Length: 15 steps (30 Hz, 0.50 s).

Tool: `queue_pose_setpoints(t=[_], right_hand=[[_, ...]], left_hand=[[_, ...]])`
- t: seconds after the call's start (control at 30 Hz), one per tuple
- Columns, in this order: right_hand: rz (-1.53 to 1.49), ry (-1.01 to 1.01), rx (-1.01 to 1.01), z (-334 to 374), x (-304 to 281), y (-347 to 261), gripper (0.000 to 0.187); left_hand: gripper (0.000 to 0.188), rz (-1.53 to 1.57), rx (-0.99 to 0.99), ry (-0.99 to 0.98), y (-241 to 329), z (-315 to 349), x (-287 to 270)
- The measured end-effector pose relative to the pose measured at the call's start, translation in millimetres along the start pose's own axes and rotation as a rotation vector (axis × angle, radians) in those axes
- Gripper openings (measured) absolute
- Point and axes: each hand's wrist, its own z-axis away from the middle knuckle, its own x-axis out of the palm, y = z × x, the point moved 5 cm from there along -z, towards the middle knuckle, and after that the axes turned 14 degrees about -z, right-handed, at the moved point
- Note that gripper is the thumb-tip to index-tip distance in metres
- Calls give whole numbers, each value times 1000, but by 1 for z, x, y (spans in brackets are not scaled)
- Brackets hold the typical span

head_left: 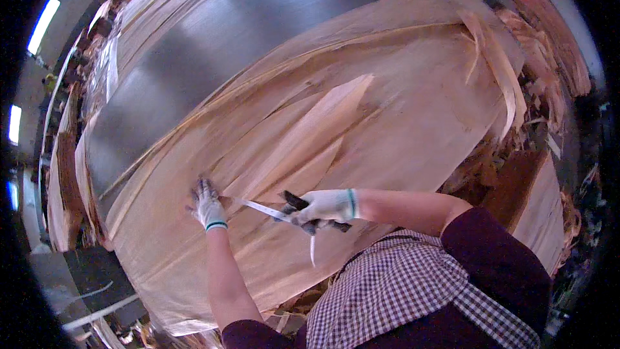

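A large sheet of thin tan wood veneer (pixel 413 136) lies in front of me, creased and split, with a loose pointed flap (pixel 323 116) across its middle. My left hand (pixel 208 205), in a white glove with dark fingertips, rests on the sheet with its fingers spread. In a matching glove, my right hand (pixel 323 207) grips a black hand-held tape dispenser (pixel 296 200). A strip of white tape (pixel 263 209) runs from it toward my left hand, over the veneer. Another length of tape (pixel 314 252) hangs below the tool. My right palm hides much of the tool's body.
Beyond the veneer stretches a smooth dark grey tabletop (pixel 219 45). More veneer sheets (pixel 161 0) lie past it at the far left. A torn veneer strip (pixel 497 64) curls over the right edge. Veneer scraps (pixel 536 52) and a pale stack (pixel 542 213) stand at the right.
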Motion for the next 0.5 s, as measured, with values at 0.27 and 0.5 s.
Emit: queue_pose_setpoints(t=[0.27, 0.5], right_hand=[[-196, 264, -381, 183, -69, -47, 45], [-116, 262, -658, 215, -106, -156, 36]], left_hand=[[56, 283, 452, 429, 167, 2, -60], [71, 338, 588, 620, 378, 47, -165]])
